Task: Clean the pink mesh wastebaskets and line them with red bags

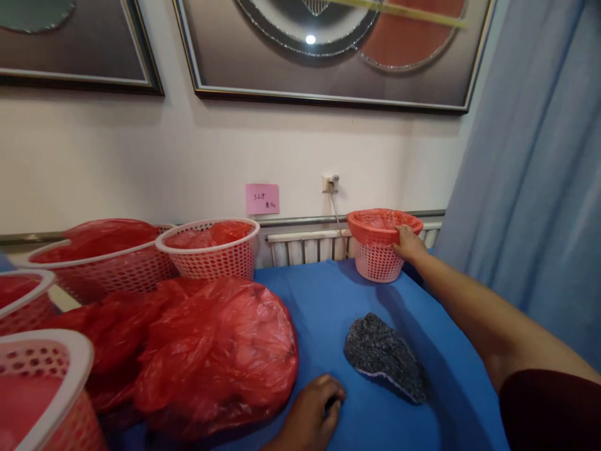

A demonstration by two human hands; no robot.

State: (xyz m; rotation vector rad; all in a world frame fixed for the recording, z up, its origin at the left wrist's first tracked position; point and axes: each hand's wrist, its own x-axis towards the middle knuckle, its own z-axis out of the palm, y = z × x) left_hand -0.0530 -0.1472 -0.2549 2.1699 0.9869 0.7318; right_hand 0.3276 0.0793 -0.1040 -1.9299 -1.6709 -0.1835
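Note:
At the far right end of the table, my right hand [412, 244] grips the rim of a small pink-white plastic basket [379, 263]. A red plastic bag [375, 220] lines this basket and is folded over its rim. My left hand [315, 407] rests near the front of the table with its fingers curled in, and I see nothing held in it. Right of that hand lies a dark grey speckled cloth item [385, 356] with a pale edge. To its left is a large red plastic bag [220, 357], bulging over what it covers.
Several perforated baskets with red bags stand at left: a wide one [107, 257], a round one [211, 250] and a near one [51, 382]. Behind the blue-covered table [305, 300] are a radiator [310, 247] and a socket with a cord [330, 183]. A blue curtain [526, 175] hangs at right.

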